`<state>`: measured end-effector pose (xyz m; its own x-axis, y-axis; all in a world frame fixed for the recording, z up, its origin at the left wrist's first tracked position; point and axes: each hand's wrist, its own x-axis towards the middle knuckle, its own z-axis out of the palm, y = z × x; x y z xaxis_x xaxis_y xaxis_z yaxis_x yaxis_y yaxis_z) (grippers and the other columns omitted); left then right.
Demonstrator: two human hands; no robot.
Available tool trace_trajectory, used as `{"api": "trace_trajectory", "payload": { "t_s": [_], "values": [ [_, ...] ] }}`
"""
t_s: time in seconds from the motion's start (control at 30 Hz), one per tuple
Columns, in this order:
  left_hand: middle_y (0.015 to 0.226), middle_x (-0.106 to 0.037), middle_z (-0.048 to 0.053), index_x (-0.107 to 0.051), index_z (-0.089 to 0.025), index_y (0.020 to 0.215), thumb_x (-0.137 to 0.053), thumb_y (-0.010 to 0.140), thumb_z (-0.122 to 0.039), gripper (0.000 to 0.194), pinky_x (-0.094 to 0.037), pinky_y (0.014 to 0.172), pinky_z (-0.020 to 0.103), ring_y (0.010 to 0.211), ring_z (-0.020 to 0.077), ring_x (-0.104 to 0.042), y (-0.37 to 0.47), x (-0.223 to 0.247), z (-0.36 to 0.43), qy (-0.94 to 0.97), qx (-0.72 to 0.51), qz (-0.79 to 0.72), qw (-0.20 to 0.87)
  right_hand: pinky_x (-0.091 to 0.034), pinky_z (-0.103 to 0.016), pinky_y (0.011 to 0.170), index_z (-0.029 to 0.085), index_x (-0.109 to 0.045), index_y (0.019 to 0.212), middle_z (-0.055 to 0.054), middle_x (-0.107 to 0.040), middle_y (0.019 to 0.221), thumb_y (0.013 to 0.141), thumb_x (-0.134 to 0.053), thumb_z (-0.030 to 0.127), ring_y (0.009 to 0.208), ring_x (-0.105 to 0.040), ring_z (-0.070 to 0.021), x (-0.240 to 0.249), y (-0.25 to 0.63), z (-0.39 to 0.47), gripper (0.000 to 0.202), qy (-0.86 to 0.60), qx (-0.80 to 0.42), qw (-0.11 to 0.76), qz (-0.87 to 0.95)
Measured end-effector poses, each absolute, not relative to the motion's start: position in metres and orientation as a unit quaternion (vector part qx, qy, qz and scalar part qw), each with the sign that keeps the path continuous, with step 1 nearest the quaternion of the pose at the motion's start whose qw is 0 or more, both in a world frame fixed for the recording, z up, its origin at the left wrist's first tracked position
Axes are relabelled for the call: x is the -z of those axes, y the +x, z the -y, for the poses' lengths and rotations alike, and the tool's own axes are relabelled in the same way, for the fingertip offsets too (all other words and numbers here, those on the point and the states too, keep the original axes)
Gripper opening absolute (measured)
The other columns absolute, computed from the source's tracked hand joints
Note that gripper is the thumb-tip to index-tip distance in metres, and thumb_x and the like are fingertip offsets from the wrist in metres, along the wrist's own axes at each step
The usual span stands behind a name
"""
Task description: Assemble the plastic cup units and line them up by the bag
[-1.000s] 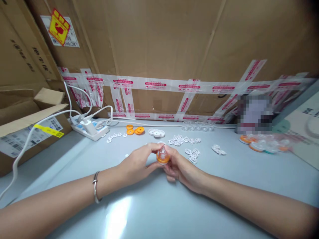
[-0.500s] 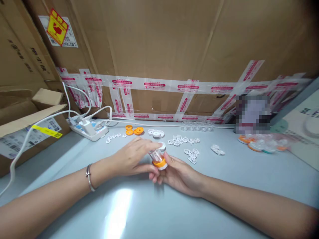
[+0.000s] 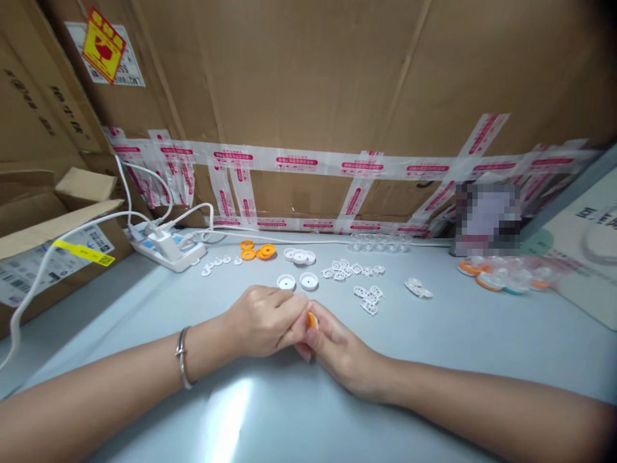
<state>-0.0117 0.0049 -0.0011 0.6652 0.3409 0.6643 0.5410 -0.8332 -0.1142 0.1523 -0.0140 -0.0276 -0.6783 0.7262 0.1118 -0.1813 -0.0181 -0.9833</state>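
Note:
Near the table's middle, my left hand [image 3: 270, 321] and my right hand [image 3: 340, 350] are pressed together around a small container with an orange ring [image 3: 312, 319]. Only the orange part shows between the fingers; the clear part is hidden. Both hands are closed on it. Just beyond them lie two white round caps [image 3: 309, 281]. Behind these is a group of white caps [image 3: 299, 256], with orange rings [image 3: 265, 251] to its left. White lattice pieces [image 3: 369, 298] lie to the right of the hands.
A power strip [image 3: 180, 257] with white cables and an open cardboard box [image 3: 101, 241] are at the left. Clear cylinders [image 3: 378, 243] stand at the back. Bagged containers [image 3: 511, 275] lie at the right. A large taped carton [image 3: 308, 83] forms the back.
My left hand has closed over the container, hiding its clear part, and the container has turned. Both white caps beyond the hands now show fully.

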Motion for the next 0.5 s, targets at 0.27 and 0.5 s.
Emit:
{"api": "trace_trajectory", "payload": {
  "t_s": [0.27,0.5],
  "values": [
    [0.063,-0.058,-0.002,-0.051,-0.018,0.082,-0.027,0.093,-0.031,0.030,-0.039,0.054,0.022,0.055,0.0115,-0.054,-0.013,-0.014,-0.001,-0.860,0.252,0.424,-0.130,-0.038,-0.027,0.072,0.018,-0.050,0.092,0.000,-0.053,0.078,0.077,-0.062,0.042,0.071,-0.050,-0.0105,0.024,0.149,0.009,0.031,-0.241,-0.754,0.390,0.471],
    [0.106,-0.060,0.004,-0.053,-0.022,0.112,-0.040,0.091,-0.033,0.027,-0.046,0.082,0.030,0.097,0.0164,-0.056,-0.018,-0.008,-0.015,-0.800,0.372,0.377,-0.282,-0.042,-0.027,0.082,0.014,-0.053,0.088,-0.005,-0.062,0.082,0.079,-0.062,0.034,0.078,-0.060,-0.0116,0.020,0.153,-0.001,0.024,-0.232,-0.815,0.398,0.350]
  ]
}}
